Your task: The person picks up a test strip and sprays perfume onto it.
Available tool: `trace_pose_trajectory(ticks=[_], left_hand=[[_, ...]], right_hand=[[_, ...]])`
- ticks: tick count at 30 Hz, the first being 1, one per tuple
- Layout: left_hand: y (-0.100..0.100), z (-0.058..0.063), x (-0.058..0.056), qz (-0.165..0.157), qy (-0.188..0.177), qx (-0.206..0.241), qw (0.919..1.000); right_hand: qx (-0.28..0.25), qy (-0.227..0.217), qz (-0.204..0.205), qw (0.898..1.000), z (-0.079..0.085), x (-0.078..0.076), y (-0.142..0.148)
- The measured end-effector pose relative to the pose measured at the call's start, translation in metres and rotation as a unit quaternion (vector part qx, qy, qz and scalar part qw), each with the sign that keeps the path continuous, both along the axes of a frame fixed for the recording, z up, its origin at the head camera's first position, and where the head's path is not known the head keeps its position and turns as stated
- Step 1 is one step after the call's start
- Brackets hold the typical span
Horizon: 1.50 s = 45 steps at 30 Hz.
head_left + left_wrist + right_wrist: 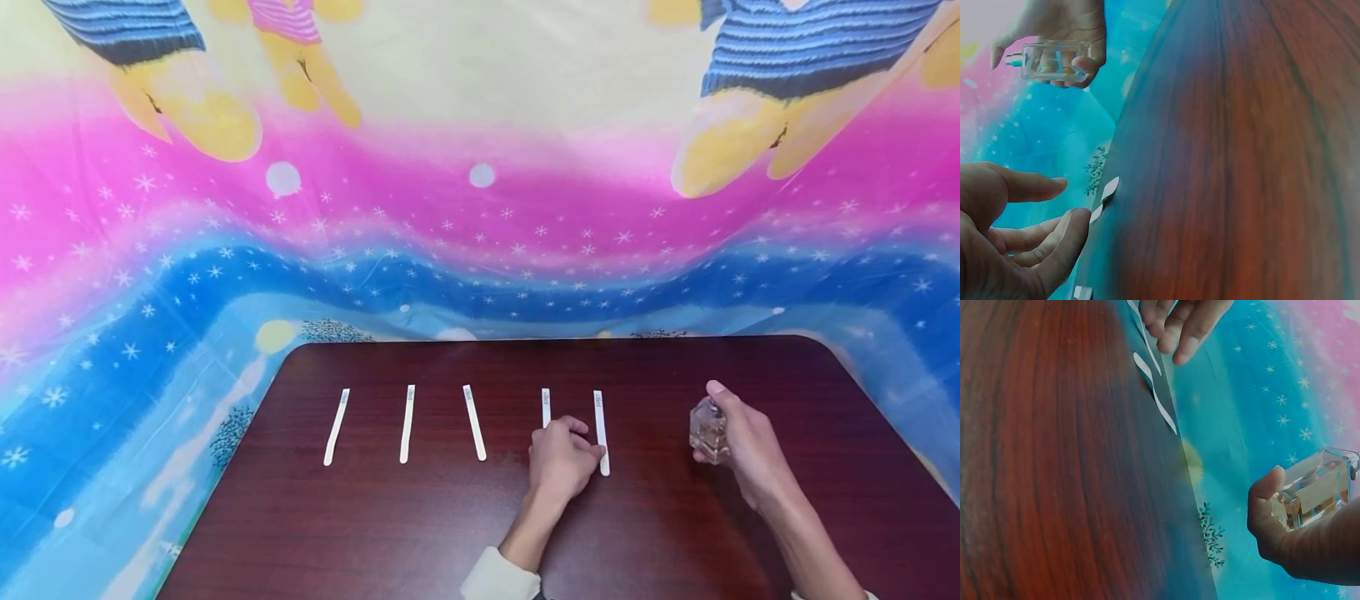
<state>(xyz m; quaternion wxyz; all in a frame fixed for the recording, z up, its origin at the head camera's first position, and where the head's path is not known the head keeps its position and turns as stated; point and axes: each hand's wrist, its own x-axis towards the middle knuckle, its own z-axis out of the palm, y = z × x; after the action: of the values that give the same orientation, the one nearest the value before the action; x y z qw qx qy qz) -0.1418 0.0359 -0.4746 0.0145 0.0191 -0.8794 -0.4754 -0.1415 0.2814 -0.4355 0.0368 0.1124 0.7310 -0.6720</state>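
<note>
My right hand (753, 454) grips a clear glass perfume bottle (707, 431) with amber liquid in it, its thumb up at the bottle's top. In the right wrist view the bottle (1319, 490) is held off the table. My left hand (562, 458) hovers low over two white paper test strips. One strip (546, 406) is partly hidden under its fingers; the other strip (601, 417) lies just to the right, overlapped by a fingertip. Thumb and fingers (1072, 247) of the left hand are spread apart with nothing between them in the left wrist view.
Three more paper strips lie in a row to the left, such as the leftmost strip (336, 427). All have small print at the far end. The dark red wooden table (420, 533) has rounded far corners. A colourful printed cloth (480, 225) hangs behind it.
</note>
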Motion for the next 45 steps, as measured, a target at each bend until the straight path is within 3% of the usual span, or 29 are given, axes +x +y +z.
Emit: trace_pose_trajectory(ticks=[12,18,25,35,45], left_hand=[[-0.027,0.002,0.002,-0.009,0.016,-0.009,0.9998],[-0.042,0.005,0.003,0.001,0.010,0.006,0.9999],[-0.060,0.010,0.002,0.008,0.028,0.015,0.9995],[-0.092,0.019,-0.001,0.015,0.012,0.027,0.9995],[-0.120,0.021,-0.004,0.027,0.016,-0.001,0.9995]], right_hand=[[-0.016,0.040,0.028,0.999,-0.008,0.004,-0.005],[-0.036,0.049,0.043,0.997,-0.012,0.005,-0.006],[-0.021,0.064,0.047,0.997,-0.017,0.002,-0.006],[-0.053,0.077,0.055,0.994,-0.028,-0.004,-0.002],[0.047,0.044,0.085,0.994,-0.032,-0.009,0.002]])
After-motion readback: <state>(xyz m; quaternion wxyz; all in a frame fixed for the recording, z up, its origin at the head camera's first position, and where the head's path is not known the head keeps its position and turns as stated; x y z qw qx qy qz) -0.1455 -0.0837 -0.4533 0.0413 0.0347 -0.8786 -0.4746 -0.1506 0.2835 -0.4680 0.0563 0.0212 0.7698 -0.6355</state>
